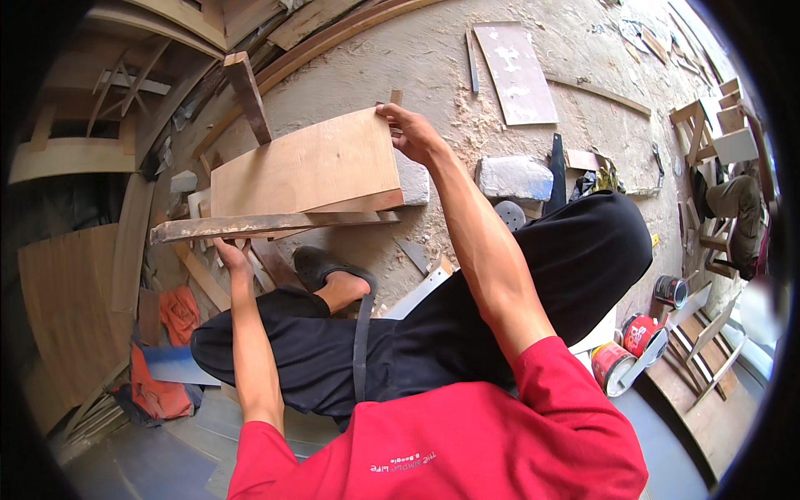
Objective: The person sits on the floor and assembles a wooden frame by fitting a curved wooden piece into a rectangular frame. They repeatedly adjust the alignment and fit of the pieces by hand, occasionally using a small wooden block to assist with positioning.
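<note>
In front of me is a wooden piece with a pale plywood panel (308,162), tilted toward me. A rough-edged wooden rail (250,225) runs along its near side, and a dark wooden leg (248,96) stands out at its far left. My right hand (412,135) grips the panel's far right corner, thumb and fingers closed on the edge. Under the rail, my left hand (233,254) supports the piece from below. Its fingers curl up behind the wood and are partly hidden. How the panel and rail are joined I cannot tell.
A whitish block (515,178) and an upright handsaw (557,175) stand beyond my right knee. Paint cans (612,367) sit to my right. A pale board (517,73) lies on the dusty floor. Wooden furniture frames (75,158) line the left. Another person's leg (737,204) shows far right.
</note>
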Demonstrator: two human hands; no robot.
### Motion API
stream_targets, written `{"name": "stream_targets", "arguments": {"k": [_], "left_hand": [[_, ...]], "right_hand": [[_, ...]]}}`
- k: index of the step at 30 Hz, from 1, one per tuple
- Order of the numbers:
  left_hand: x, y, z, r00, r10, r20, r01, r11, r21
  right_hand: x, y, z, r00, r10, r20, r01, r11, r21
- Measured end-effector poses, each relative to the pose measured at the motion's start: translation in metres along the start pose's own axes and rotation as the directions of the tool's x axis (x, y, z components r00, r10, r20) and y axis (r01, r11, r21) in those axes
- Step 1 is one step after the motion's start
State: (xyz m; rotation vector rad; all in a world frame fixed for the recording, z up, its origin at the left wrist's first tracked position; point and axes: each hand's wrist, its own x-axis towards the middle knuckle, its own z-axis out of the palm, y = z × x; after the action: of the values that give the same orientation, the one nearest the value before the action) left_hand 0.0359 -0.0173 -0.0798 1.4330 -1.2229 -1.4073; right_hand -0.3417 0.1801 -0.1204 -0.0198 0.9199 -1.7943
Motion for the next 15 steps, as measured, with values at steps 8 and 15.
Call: {"name": "stream_targets", "arguments": {"k": [8,15], "left_hand": [[-0.001,-0.005,-0.004,0.997,0.012,0.075,-0.010,1.000,-0.024],[-0.001,-0.005,-0.009,0.999,0.003,0.042,0.001,0.995,-0.096]], "right_hand": [[0.001,-0.005,-0.005,0.999,-0.038,0.014,0.038,0.999,-0.036],[-0.001,-0.004,0.002,1.000,-0.006,0.028,0.005,0.999,0.035]]}}
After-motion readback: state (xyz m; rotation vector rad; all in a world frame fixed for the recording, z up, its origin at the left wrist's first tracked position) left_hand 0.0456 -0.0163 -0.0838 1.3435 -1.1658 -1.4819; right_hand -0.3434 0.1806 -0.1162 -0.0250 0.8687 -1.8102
